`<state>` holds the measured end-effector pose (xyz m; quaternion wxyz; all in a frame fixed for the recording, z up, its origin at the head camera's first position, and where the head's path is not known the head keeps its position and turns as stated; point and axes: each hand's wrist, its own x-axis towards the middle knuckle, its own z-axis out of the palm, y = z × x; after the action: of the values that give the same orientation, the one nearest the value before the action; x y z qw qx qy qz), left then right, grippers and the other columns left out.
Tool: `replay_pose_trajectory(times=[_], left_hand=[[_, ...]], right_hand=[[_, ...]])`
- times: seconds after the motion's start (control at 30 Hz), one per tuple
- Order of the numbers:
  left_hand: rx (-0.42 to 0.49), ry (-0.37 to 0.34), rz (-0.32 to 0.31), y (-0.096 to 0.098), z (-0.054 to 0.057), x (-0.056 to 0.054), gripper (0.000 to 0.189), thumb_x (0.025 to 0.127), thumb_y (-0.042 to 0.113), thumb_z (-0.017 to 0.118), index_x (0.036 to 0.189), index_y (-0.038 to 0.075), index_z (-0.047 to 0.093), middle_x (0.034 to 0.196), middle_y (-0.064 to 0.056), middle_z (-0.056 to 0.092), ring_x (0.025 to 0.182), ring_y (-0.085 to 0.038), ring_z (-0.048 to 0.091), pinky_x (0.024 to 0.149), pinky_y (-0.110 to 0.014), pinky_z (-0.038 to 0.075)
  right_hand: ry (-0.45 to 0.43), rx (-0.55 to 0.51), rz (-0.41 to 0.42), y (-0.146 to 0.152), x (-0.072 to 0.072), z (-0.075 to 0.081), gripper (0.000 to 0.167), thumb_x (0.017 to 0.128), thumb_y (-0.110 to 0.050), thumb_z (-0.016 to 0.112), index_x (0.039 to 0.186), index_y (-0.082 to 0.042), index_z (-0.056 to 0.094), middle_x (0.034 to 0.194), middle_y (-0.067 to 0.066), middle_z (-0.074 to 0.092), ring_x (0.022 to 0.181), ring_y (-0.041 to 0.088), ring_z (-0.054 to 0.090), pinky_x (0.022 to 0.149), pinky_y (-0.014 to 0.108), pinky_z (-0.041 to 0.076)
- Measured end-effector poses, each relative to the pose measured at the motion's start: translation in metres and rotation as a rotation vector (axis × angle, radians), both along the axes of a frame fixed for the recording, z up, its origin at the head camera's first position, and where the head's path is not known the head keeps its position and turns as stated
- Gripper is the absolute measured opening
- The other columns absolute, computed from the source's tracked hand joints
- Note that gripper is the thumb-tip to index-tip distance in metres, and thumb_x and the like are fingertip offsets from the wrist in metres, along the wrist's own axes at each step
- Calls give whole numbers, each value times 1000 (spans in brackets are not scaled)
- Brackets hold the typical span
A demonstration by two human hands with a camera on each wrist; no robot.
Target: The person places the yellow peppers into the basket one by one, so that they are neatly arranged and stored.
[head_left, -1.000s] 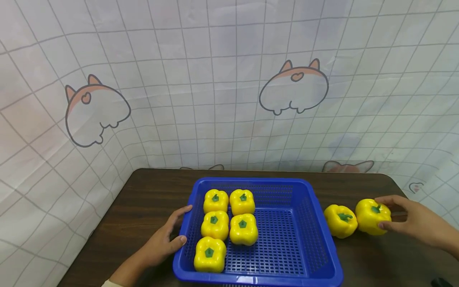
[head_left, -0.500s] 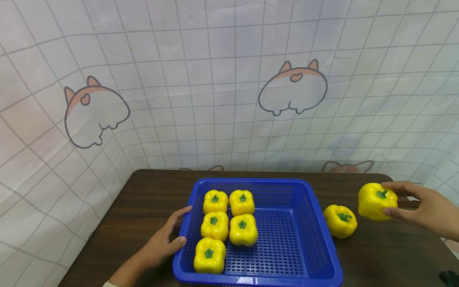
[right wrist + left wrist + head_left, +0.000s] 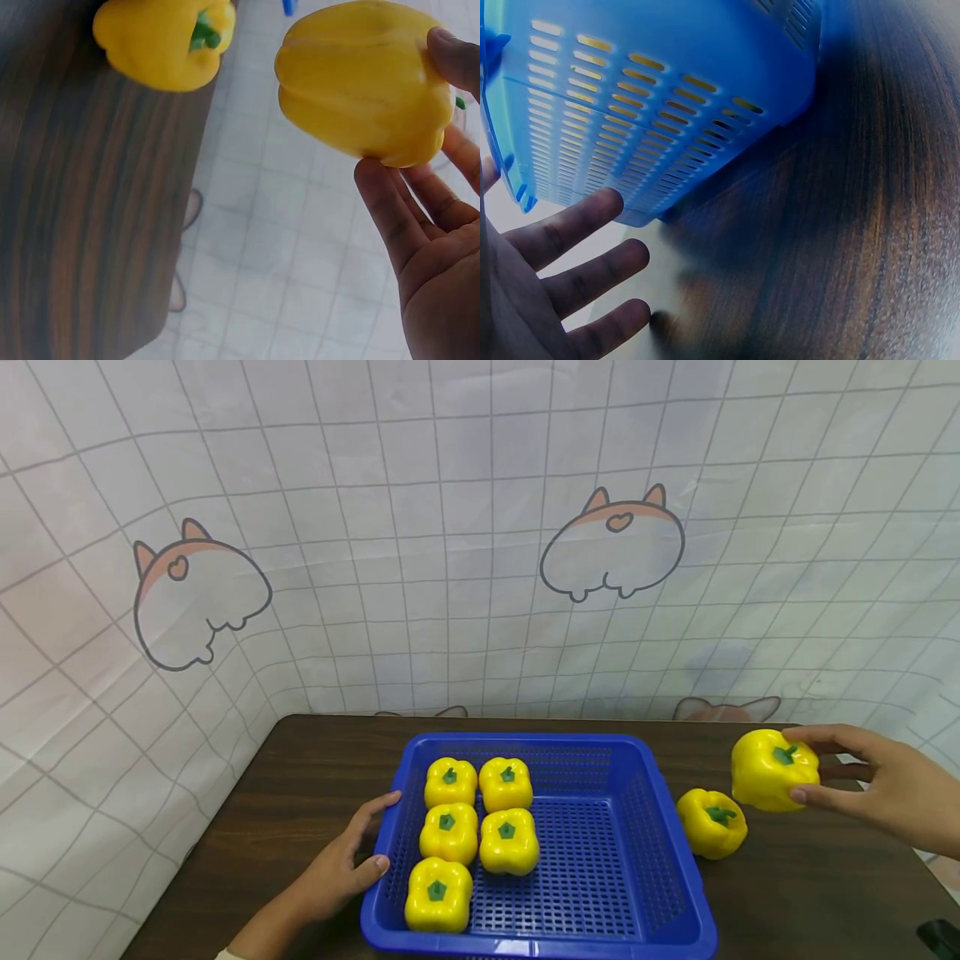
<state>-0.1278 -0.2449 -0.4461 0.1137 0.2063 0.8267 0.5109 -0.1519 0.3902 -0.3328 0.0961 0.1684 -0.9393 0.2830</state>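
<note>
My right hand (image 3: 881, 781) grips a yellow bell pepper (image 3: 765, 775) between thumb and fingers, raised above the table. The right wrist view shows the same bell pepper (image 3: 360, 82) tilted, fingertips on one side and thumb on the other. Just beyond the basket's right wall, a second yellow bell pepper (image 3: 711, 824) lies on the table. My left hand (image 3: 333, 868) touches the left rim of a blue perforated plastic basket (image 3: 525, 737). Three fingers of the left hand (image 3: 577, 277) extend loosely beside the basket's outer wall (image 3: 667, 45).
Inside the basket stand several yellow bell peppers (image 3: 448, 833) along its left half, green stems up. The dark wood table (image 3: 277, 785) ends at a wall hung with a gridded cloth (image 3: 405, 527). A small black object (image 3: 940, 937) lies at lower right.
My right hand has lifted the bell pepper off the table, then drawn it slightly left. The left hand and the basket stay put.
</note>
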Motion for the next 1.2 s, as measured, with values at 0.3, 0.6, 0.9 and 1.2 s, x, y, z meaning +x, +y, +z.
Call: replay_pose_trajectory(times=[0.3,0.6,0.9,1.2], left_hand=[[-9,18,1,0,0,0,67,101,24,55,160,31,23,143,-27,47,121,-40,56,83,-40,60],[-13,32,0,0,0,0,68,100,25,56,159,32,24,143,-26,47,122,-41,57,82,-40,60],[-18,41,3,0,-1,0,68,100,24,56,159,31,24,143,-26,48,121,-41,57,82,-41,60],[-17,23,14,0,-2,-1,67,100,26,56,159,33,24,143,-27,47,122,-42,56,80,-40,60]], right_hand=[[-5,9,65,-23,4,12,64,82,-14,87,139,-9,58,131,20,58,96,-10,57,76,10,50],[22,23,124,-44,6,15,64,81,-19,89,138,-21,60,135,-5,59,103,-7,58,83,8,48],[61,12,208,-65,8,19,65,78,-17,91,136,-23,61,131,-2,61,101,3,62,84,12,50],[68,-25,297,-89,11,18,66,77,-17,91,135,-24,61,129,-8,62,101,8,66,85,19,53]])
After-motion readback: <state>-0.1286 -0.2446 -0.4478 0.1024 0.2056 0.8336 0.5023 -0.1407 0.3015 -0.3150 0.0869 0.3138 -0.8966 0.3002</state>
